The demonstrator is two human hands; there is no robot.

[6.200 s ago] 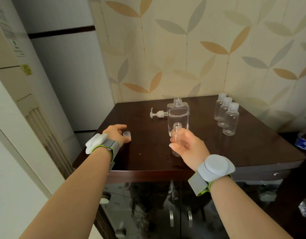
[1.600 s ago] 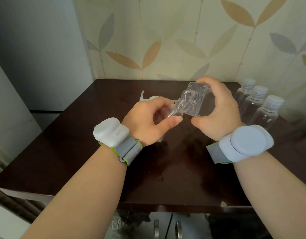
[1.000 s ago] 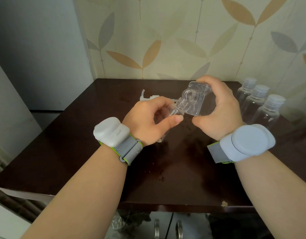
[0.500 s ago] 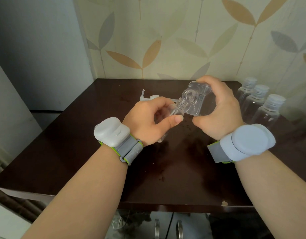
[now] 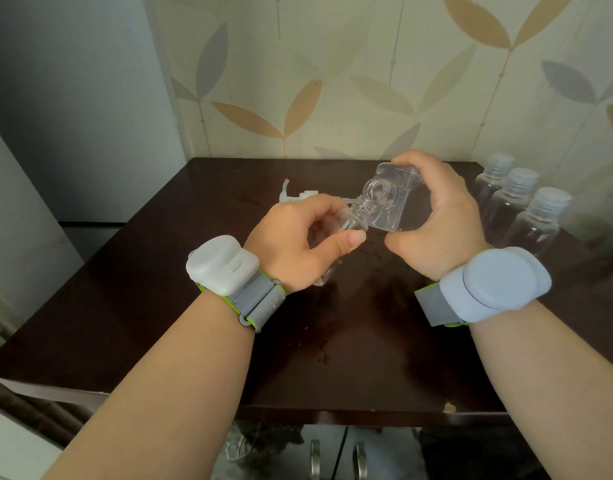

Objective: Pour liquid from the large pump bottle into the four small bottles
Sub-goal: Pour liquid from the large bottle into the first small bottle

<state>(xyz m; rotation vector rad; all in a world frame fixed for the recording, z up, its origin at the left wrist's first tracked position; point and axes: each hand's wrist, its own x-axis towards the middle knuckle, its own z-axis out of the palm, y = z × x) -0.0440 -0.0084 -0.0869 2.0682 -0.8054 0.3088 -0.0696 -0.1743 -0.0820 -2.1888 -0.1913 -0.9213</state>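
Note:
My right hand (image 5: 440, 220) grips the large clear bottle (image 5: 388, 206), pump removed, tipped over so its open neck faces me and meets the mouth of a small clear bottle (image 5: 350, 220). That small bottle is tilted and held in my left hand (image 5: 298, 240), whose fingers hide most of its body. Both are held above the dark wooden table (image 5: 159, 306). Three capped small bottles (image 5: 519, 209) stand at the table's right rear. The white pump head (image 5: 298, 195) lies on the table behind my left hand.
A patterned wall runs close behind the table, and a grey panel stands at the left. Small wet drops (image 5: 322, 355) speckle the tabletop below my hands. Cabinet handles (image 5: 336, 459) show under the front edge.
Since six seconds ago I have leaned in, picked up the large bottle and tipped it onto the small one. Over the last second and a half both hands have barely moved.

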